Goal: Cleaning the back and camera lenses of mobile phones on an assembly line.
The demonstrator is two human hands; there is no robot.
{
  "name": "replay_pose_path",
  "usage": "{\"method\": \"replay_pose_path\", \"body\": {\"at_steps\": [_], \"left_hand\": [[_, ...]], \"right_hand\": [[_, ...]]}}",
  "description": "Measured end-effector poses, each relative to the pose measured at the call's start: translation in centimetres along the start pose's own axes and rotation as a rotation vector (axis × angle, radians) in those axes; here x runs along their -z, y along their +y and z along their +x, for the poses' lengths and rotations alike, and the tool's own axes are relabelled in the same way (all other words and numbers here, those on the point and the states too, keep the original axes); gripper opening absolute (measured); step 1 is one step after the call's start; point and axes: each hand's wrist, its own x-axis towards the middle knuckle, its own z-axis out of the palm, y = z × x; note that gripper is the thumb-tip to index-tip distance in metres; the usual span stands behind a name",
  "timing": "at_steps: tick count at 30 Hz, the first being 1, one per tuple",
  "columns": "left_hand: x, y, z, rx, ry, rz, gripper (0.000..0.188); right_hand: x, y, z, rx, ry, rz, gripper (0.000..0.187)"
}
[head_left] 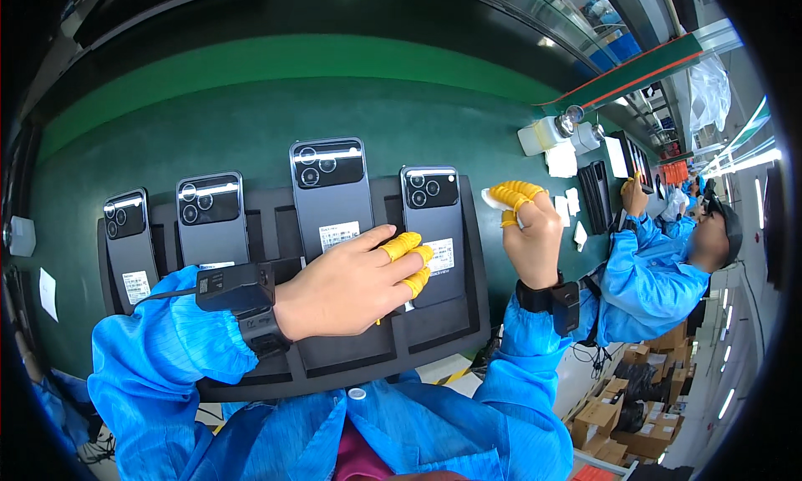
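Observation:
My left hand [355,282], with yellow finger cots on several fingertips, reaches over the black foam tray. Its fingers lie stretched out on the rightmost phone [432,222], at its white label, without being wrapped around it. The phone rests back up in the tray and has a camera block at its top. My right hand [535,234], also in yellow finger cots, is raised just right of the tray. It is closed in a pinch on a small white wipe [497,200]. A second phone [330,203] pokes out beyond the tray's far edge, partly behind my left hand.
Two more phones [209,213] lie farther left in the black tray [472,272]. White bottles [541,137] and folded wipes [561,159] stand on the green table [251,113] at the far right. A co-worker in blue [652,264] sits to the right, near cardboard boxes [597,418].

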Motion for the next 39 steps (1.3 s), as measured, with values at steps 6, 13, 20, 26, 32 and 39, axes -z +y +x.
{"method": "replay_pose_path", "body": {"at_steps": [6,13,20,26,32,39], "left_hand": [[0.0,0.2,0.1,0.014,-0.024,-0.017,0.042],[-0.4,0.1,0.1,-0.012,0.019,0.016,0.041],[0.0,0.2,0.1,0.003,0.005,0.008,0.041],[-0.3,0.0,0.1,-0.008,-0.01,0.008,0.041],[-0.3,0.0,-0.1,-0.004,0.026,-0.011,0.042],[-0.2,0.1,0.3,-0.003,-0.028,-0.019,0.043]], "right_hand": [[-1.1,-2.4,2.3,0.156,0.021,0.115,0.034],[-3.5,-3.8,4.3,0.398,-0.022,0.155,0.018],[-0.2,0.1,3.2,0.25,-0.012,-0.18,0.021],[-1.9,-2.4,3.4,0.257,-0.005,0.121,0.042],[-2.5,-2.8,4.1,0.322,-0.029,-0.07,0.022],[-2.4,5.4,1.8,-0.075,0.182,-0.057,0.025]]}}
